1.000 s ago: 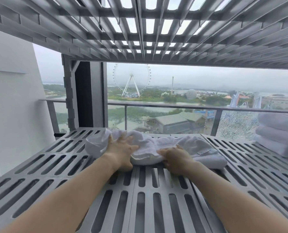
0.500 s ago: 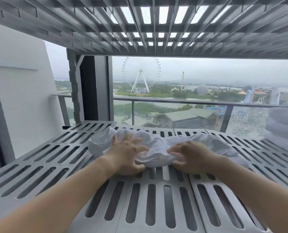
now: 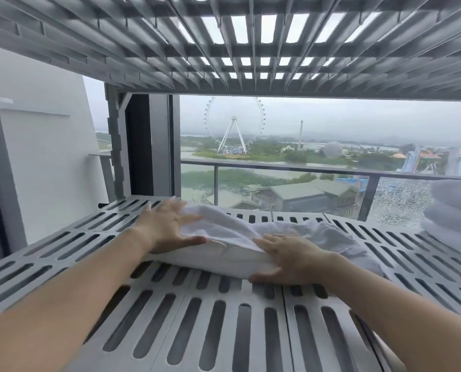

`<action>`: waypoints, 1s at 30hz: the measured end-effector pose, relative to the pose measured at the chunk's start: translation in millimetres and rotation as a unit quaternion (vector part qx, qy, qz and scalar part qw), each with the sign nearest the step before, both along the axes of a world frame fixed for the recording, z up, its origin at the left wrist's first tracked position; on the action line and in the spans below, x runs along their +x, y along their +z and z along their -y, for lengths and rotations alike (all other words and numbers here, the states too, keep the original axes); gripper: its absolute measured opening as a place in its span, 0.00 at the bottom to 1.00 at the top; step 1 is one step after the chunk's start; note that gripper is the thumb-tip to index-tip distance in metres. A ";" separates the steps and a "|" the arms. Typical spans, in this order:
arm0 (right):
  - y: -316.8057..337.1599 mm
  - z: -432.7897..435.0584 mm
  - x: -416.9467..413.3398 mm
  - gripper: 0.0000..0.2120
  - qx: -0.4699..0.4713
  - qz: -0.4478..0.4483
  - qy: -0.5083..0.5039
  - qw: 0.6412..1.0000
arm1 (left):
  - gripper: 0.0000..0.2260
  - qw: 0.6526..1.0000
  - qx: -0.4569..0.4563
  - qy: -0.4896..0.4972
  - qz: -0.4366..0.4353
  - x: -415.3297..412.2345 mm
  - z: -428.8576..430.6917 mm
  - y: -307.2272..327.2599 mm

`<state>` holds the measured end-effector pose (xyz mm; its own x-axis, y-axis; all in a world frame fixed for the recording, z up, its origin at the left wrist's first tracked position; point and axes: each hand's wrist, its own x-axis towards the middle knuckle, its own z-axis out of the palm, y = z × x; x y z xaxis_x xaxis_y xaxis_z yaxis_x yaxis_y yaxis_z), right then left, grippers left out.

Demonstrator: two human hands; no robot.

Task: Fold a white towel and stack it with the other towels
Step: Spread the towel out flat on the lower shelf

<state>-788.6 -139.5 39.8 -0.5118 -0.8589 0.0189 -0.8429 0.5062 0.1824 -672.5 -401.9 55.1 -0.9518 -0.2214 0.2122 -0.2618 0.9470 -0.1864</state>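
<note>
A rumpled white terry towel (image 3: 232,245) lies across the middle of a grey slotted metal shelf (image 3: 218,326), partly bunched into a thick roll along its near edge. The left hand (image 3: 167,226) rests flat on the towel's left end, fingers spread and stretched forward, thumb lying along the fold; it presses rather than grips. The right hand (image 3: 291,260) lies palm down on the roll's right part, fingers extended toward the left over the cloth and thumb tucked against the near edge at shelf level, also pressing without pinching. To the right of that hand the towel trails off in loose wrinkles, where a small sewn tag (image 3: 343,250) shows; any writing on it is too small to read. At the far right edge of the shelf stands a stack of rolled white towels (image 3: 453,216), well apart from the towel being worked. No brand or lettering is legible anywhere.
</note>
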 end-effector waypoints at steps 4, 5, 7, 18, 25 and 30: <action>3.1 3.5 1.2 0.40 0.002 -0.022 0.021 1.000 | 0.36 0.990 -0.080 -0.114 -0.025 -2.7 -27.9 -6.6; 2.8 6.5 1.8 0.34 -0.010 -0.024 0.032 0.999 | 0.33 0.985 -0.083 -0.152 -0.030 -4.7 -37.1 -9.0; 1.3 12.1 2.7 0.22 -0.020 -0.030 0.048 0.998 | 0.31 0.980 -0.052 -0.191 -0.014 -8.0 -49.5 -14.1; -5.2 7.7 1.3 0.20 -0.051 0.028 0.034 0.998 | 0.32 0.985 0.109 -0.135 0.028 19.3 -50.5 -24.2; -6.2 -10.7 41.9 0.23 -0.060 0.044 0.018 0.997 | 0.32 0.981 0.088 -0.174 0.011 55.4 -66.0 -33.5; -8.5 -28.8 82.2 0.23 -0.064 0.049 0.012 0.997 | 0.31 0.979 0.064 -0.194 0.005 86.9 -75.2 -39.4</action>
